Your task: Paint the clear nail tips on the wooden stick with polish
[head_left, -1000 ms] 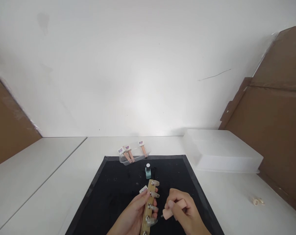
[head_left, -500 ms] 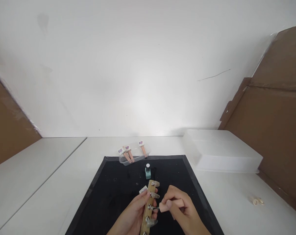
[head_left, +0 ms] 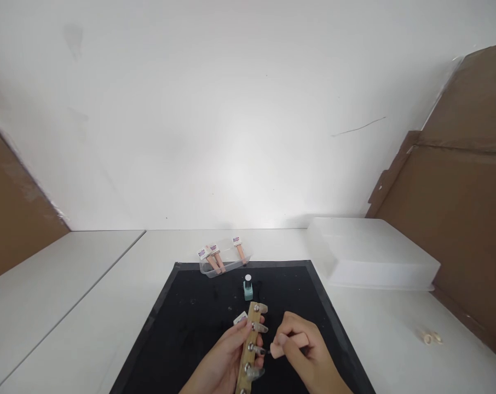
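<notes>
Strip (head_left: 247,357) lengthwise forward, slightly rightward

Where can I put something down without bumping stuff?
There's bare white table left of the black mat, and more on its right, between the mat, white box and small cream rings. The mat's left part, beside the left hand, looks mostly bare. Crowded: mid-mat, with the right hand, wooden strip and teal bottle.

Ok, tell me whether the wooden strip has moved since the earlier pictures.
No: against the teal bottle, the wooden strip in the left hand shows no visible shift.
</notes>
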Action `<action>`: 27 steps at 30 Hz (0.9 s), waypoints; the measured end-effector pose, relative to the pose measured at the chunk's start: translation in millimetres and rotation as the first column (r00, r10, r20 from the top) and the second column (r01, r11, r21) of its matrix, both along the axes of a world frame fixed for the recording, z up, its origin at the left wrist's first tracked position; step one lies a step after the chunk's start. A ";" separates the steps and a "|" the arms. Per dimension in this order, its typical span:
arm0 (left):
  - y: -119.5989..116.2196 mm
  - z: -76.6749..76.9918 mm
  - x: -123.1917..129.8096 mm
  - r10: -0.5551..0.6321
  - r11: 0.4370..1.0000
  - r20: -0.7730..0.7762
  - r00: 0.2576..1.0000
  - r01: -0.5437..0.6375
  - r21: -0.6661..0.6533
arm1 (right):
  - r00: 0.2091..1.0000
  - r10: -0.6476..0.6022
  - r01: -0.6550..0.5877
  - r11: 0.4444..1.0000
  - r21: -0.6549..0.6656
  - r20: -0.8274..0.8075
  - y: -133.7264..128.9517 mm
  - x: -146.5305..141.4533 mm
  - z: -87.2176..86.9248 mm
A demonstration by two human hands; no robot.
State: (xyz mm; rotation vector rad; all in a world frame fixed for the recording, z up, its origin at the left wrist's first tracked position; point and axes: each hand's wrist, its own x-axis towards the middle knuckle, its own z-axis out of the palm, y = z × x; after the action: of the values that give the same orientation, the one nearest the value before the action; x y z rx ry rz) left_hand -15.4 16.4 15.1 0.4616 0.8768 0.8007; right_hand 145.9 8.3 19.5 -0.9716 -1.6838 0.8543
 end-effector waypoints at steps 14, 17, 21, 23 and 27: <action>0.0 -0.5 0.6 0.004 1.000 -0.003 1.000 -0.004 -0.002 | 0.995 0.068 -0.067 0.998 0.012 -0.074 -0.3 1.2 3.8; -1.0 0.2 0.6 0.004 1.000 0.000 1.000 -0.004 -0.001 | 0.998 0.044 -0.045 0.999 -0.010 -0.045 0.6 0.9 1.6; -2.3 1.8 0.4 0.015 1.000 -0.007 1.000 -0.015 -0.011 | 1.000 -0.003 0.002 0.999 -0.035 -0.029 2.0 0.4 -0.8; -2.2 1.9 0.4 0.026 1.000 -0.007 1.000 -0.026 -0.010 | 0.999 -0.016 0.015 0.999 -0.028 -0.030 2.4 0.1 -1.2; -1.1 0.4 0.4 0.018 1.000 0.010 1.000 -0.018 -0.012 | 0.999 -0.032 0.030 0.999 -0.035 -0.042 2.9 0.3 -1.9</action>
State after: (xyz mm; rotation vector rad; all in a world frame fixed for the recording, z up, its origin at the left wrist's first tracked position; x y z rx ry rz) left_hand -14.9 15.2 15.5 0.4398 0.8771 0.8129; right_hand 146.2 11.1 17.6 -0.9936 -1.6187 0.8797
